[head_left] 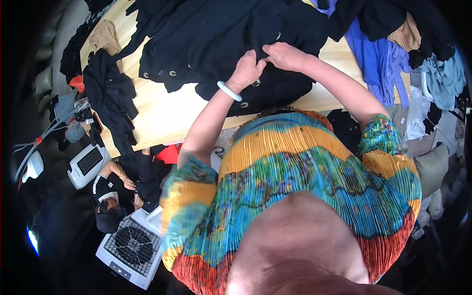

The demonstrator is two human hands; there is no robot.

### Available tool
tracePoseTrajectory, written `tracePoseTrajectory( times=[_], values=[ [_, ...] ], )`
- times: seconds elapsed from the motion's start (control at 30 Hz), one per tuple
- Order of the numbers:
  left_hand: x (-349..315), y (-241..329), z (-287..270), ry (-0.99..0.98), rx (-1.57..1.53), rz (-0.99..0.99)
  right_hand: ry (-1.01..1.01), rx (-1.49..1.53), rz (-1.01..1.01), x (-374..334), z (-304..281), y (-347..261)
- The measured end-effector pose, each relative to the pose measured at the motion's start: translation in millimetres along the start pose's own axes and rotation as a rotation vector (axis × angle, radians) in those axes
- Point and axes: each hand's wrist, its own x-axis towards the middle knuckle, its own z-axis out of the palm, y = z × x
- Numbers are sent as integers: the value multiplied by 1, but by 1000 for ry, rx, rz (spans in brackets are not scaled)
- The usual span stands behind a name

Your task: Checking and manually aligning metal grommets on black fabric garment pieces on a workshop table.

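Cloth of bright red shows at the far left, just beside the edge of a pale wooden tabletop. A tan garment lies on that end, and next to it a dark garment hangs down over the near edge. Below, a co-worker in a black cap sits close to a white fan unit with a dark round grille.

Toward the middle, a large black garment with round buttons spreads across the tabletop, its lower folds reaching the near edge in front of the person. The left hand, a pale bangle on its wrist, rests against this garment, fingers curled. The right hand meets it there, also curled, thumb and fingertips drawn in close to the left one's. The tips are too small and partly hidden, so I cannot tell whether cloth is pinched in either.

At the right end hang blue-purple garments, then a tan knit piece among black cloth, and a grey-blue garment farthest right.
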Motion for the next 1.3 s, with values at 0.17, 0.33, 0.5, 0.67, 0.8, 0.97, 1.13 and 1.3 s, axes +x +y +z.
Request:
tracePoseTrajectory(
  times=[0.17,0.33,0.5,0.67,0.8,0.97,1.13,1.3],
  values=[
    [-1,2,7,81,6,13,-39,24,50,-2,-1,-1],
    [0,-2,22,180,43,51,-21,25,71,-6,4,-4],
    [1,-3,22,197,-83,14,-60,133,189,-7,6,-2],
    [2,-2,10,102,-156,-73,12,202,141,-9,8,9],
    [1,-19,-3,-117,-299,-14,-8,366,-28,-10,5,23],
    [-3,2,-36,-326,-357,-82,-263,602,18,-13,-16,24],
    [-8,13,-48,-443,-719,-171,-359,813,57,-10,-11,28],
    [-3,-1,-42,-367,-840,-300,-306,844,121,-7,-8,27]
  ],
)
